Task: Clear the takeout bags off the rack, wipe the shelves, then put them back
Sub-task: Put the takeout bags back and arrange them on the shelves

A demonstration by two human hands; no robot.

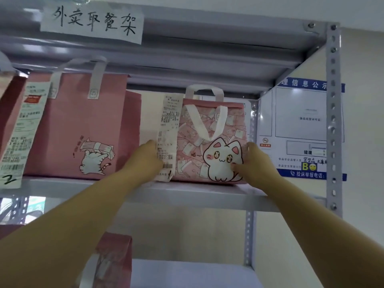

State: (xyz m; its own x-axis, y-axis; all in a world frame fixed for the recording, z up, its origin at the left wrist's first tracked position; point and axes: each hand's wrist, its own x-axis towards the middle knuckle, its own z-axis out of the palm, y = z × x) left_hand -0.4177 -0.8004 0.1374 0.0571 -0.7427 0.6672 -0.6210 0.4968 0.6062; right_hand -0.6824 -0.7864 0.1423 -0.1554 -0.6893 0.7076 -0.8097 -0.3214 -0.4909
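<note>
A pink takeout bag with a white cartoon cat (209,142) stands on the upper shelf (197,194) of the grey metal rack, at its right end. A long receipt marked 1 (167,140) hangs down its left side. My left hand (148,159) presses the bag's left edge over the receipt. My right hand (252,161) grips its right lower corner, thumb on the front. To the left stands a taller pink bag with a cat print (83,125), and a third bag with a receipt marked 2 (18,129) shows at the far left edge.
A handwritten paper label (92,21) is taped to the top beam. The perforated rack post (333,121) rises on the right, with a blue-and-white wall notice (301,129) behind it. Another pink bag (113,260) sits on the lower shelf (187,273).
</note>
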